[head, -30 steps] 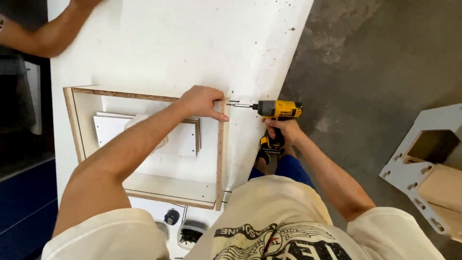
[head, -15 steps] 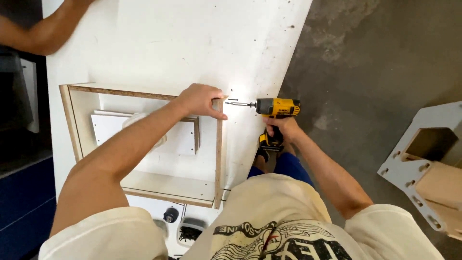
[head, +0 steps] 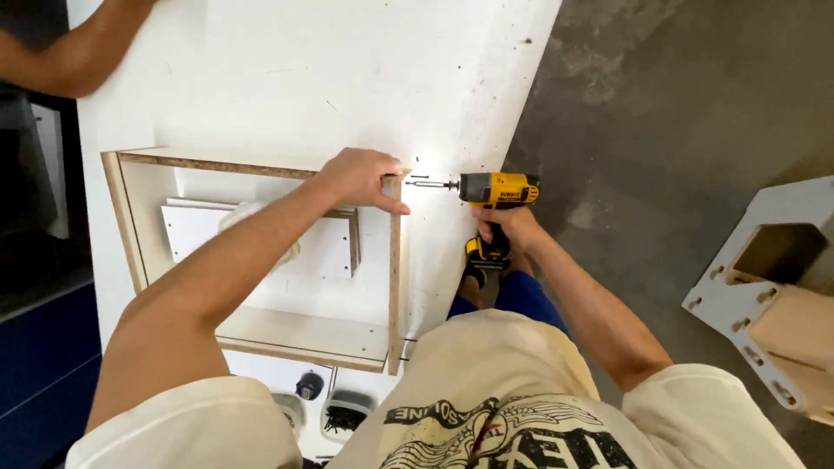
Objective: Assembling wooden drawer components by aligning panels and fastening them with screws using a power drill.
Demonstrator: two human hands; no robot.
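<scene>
**Driver bit lying level, aimed at the box's right side panel**

The right hand (head: 508,227) is gripping the yellow cordless driver (head: 497,189), its bit pointing leftward along a horizontal axis. The left hand (head: 360,178) is clamping the top corner of the side panel (head: 396,278), just beside the bit tip. The open box (head: 261,334) is lying on the white table (head: 304,69); another person's arm (head: 69,61) is resting at the far corner.

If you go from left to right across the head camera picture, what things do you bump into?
Open white box frame with raw wooden edges → small white panels lying inside it → left hand gripping the frame's corner → yellow and black cordless drill held by the right hand → grey concrete floor → white board piece with notched edges.
</scene>
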